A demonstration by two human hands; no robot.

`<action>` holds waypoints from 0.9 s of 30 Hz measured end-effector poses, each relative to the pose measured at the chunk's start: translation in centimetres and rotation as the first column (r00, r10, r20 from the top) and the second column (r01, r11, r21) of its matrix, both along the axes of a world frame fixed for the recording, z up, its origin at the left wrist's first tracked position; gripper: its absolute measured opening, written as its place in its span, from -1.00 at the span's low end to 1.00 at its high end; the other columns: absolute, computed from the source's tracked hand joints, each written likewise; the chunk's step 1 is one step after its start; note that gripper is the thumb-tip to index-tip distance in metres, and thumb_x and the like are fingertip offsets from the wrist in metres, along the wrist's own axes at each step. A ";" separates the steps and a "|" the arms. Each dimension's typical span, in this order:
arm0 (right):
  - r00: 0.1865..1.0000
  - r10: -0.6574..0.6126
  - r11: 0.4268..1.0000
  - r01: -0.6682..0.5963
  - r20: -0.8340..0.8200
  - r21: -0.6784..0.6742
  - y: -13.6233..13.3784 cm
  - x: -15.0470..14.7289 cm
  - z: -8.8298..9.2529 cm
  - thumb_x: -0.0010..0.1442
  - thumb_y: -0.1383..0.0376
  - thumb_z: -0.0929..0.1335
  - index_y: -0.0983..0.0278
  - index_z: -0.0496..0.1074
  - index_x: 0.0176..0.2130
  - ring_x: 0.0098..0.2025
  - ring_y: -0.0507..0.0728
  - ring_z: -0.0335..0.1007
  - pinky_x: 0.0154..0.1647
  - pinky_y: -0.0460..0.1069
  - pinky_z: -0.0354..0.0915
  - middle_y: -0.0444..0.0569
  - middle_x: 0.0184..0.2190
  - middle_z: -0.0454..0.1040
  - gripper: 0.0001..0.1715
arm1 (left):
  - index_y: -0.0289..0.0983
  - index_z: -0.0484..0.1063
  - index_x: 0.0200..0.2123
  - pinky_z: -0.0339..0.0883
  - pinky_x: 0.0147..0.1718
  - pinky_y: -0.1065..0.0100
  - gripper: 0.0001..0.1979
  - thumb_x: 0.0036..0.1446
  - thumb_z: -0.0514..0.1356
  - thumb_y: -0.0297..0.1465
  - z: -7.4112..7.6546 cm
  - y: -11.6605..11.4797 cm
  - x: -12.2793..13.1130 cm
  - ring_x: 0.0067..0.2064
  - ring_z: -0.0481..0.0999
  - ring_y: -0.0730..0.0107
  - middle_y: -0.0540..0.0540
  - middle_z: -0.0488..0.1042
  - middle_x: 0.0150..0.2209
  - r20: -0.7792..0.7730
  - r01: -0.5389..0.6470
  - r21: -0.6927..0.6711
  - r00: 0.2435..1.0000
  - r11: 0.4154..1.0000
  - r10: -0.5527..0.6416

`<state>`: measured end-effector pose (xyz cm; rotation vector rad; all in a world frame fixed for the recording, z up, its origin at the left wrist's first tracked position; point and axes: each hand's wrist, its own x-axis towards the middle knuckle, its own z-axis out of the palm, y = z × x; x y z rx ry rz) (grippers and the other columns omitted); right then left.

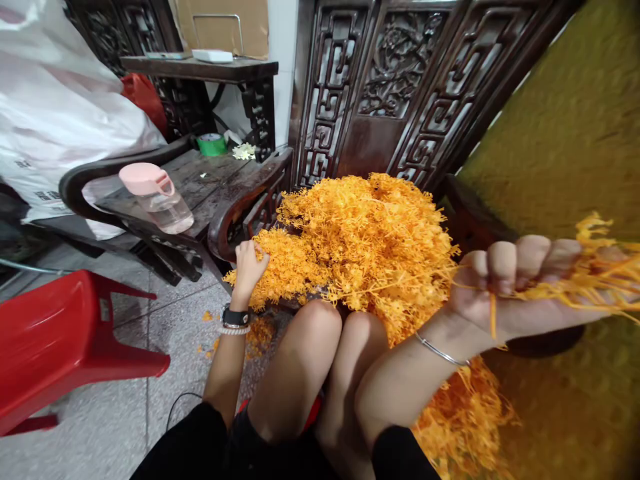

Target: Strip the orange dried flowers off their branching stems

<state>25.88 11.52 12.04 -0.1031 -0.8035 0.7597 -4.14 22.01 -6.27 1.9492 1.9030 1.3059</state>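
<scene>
Up close, the right hand [505, 270] holds orange strings [593, 283]. The left hand [251, 265] touches the left end of the orange pile [370, 233] on the chair [226, 223]; I can't tell if it holds any.

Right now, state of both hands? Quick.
Left hand: fingers bent, at the left edge of the orange pile; can't tell if it grips any.
Right hand: closed, holding orange strands.
</scene>
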 end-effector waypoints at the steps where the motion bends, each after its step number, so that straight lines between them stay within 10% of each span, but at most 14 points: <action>1: 1.000 0.001 1.000 -0.001 0.015 0.009 0.2 -0.1 0.0 0.21 -0.09 -0.13 0.37 0.39 -0.62 -0.83 -0.16 -0.05 -0.89 -0.25 -0.16 -0.24 -0.79 -0.01 -0.09 | -0.27 0.32 -0.36 0.23 -0.07 0.17 -0.93 0.03 0.13 -0.41 -0.7 -0.1 0.1 -0.12 0.39 0.15 -0.15 0.40 -0.28 -0.015 0.022 -0.023 1.000 1.000 -0.022; 9: 0.969 -0.194 0.963 0.218 0.154 -0.156 0.9 -2.5 0.6 -0.09 0.07 0.35 0.24 0.14 -0.69 -0.81 -0.15 -0.16 -0.86 -0.18 -0.29 -0.31 -0.78 -0.02 -0.58 | -0.33 0.13 0.04 -0.01 0.16 -0.02 -0.34 0.01 0.20 -0.04 -0.3 -2.4 0.4 0.23 0.15 -0.04 -0.38 0.22 0.15 -0.006 0.052 0.012 0.999 0.999 -0.051; 15: 0.835 -0.505 0.698 0.543 0.217 -0.466 0.6 -5.0 0.5 -0.07 0.16 0.34 0.25 0.15 -0.58 -0.66 -0.11 -0.03 -0.70 -0.15 -0.06 -0.27 -0.66 0.09 -0.70 | -0.24 0.22 -0.11 -0.01 0.18 -0.03 -0.44 -0.08 0.28 -0.05 5.4 -3.6 2.8 0.23 0.17 0.01 -0.29 0.28 0.11 0.210 0.115 0.223 0.964 0.968 -0.163; 19: 0.765 -0.543 0.605 0.642 0.346 -0.471 0.4 -5.0 -0.2 -0.02 0.15 0.36 0.25 0.18 -0.58 -0.60 -0.07 0.04 -0.61 -0.11 0.06 -0.25 -0.64 0.15 -0.68 | -0.22 0.25 -0.14 0.27 0.01 0.19 -0.70 0.19 0.07 -0.13 10.6 -5.4 7.1 -0.03 0.44 0.31 -0.15 0.43 -0.11 0.596 0.152 0.458 0.679 0.876 -0.429; 23: 0.756 -0.547 0.575 0.652 0.360 -0.495 -0.2 -5.0 -0.8 0.00 0.13 0.39 0.23 0.24 -0.55 -0.52 -0.04 0.20 -0.49 -0.09 0.22 -0.21 -0.57 0.26 -0.70 | -0.21 0.32 -0.10 0.33 -0.15 0.28 -0.65 0.15 0.11 -0.12 15.4 -7.4 12.6 -0.17 0.47 0.35 -0.11 0.47 -0.21 0.510 0.585 0.478 0.422 0.655 -0.749; 27: 0.829 -0.433 0.664 0.559 0.354 -0.497 -0.9 -4.9 -0.4 -0.03 0.17 0.43 0.22 0.28 -0.59 -0.61 -0.07 0.13 -0.64 -0.14 0.14 -0.23 -0.65 0.24 -0.70 | -0.21 0.36 -0.27 0.28 -0.20 0.26 -0.78 0.12 0.17 -0.19 17.2 -8.0 16.9 -0.24 0.41 0.37 -0.08 0.43 -0.30 0.471 0.670 0.449 0.385 0.592 -0.793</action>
